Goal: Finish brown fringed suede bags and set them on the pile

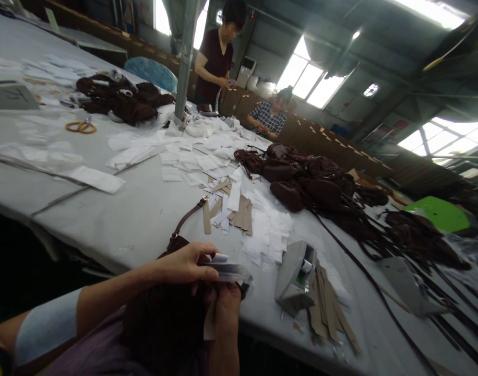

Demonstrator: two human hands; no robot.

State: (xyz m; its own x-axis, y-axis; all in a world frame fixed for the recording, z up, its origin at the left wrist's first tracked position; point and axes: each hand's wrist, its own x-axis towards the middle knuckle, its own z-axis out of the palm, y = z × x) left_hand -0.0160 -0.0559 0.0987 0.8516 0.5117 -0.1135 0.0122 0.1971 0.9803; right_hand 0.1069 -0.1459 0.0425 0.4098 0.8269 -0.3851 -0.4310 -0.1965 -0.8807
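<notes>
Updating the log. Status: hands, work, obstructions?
Left hand pinching pale bundle; right hand just below. Brown strapped item partly hidden behind left hand. Grey dispenser to the right, touching neither hand.

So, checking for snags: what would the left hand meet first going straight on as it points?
Beyond its pale strip, the left hand would likely meet the tape dispenser first, if it clears the flat white pieces; depth is unclear.
</notes>
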